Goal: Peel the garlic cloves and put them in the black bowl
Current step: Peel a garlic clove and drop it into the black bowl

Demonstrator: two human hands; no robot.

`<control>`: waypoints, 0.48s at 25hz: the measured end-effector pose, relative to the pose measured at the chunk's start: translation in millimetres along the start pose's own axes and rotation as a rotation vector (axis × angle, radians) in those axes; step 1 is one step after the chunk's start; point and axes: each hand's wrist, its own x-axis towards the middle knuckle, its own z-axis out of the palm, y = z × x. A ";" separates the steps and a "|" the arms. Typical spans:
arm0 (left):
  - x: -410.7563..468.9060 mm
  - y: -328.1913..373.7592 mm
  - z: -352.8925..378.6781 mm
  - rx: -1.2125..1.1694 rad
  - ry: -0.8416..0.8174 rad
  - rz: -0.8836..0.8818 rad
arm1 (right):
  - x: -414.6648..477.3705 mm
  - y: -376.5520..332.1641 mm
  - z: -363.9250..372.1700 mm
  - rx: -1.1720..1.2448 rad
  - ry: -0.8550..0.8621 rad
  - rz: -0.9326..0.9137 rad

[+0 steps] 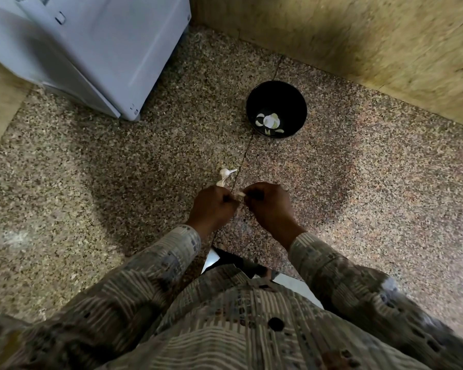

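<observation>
A black bowl (276,109) stands on the speckled stone counter, holding several pale garlic pieces. Nearer to me, my left hand (213,206) and my right hand (269,204) are close together above the counter, fingers curled, both pinching one small garlic clove (240,194) between them. Scraps of white garlic skin (225,176) lie on the counter just beyond my left hand. Most of the clove is hidden by my fingers.
A white appliance (91,49) fills the counter's far left. A tan tiled wall (358,36) runs along the back and right. The counter's front edge (292,279) is under my forearms, which are in patterned sleeves.
</observation>
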 end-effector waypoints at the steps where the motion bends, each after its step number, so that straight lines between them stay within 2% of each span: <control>1: 0.9 -0.1 0.5 0.075 0.005 0.016 | 1.4 1.9 1.2 0.018 0.036 0.002; 3: 2.4 -2.6 1.8 0.163 0.075 0.045 | 6.1 5.7 1.1 0.120 0.064 0.082; 6: 5.1 -10.3 -2.3 0.144 0.151 0.020 | 14.8 14.2 -3.7 0.228 0.012 0.196; 12: 8.4 18.8 21.3 0.050 0.252 0.073 | 15.5 15.2 -5.5 0.758 0.024 0.464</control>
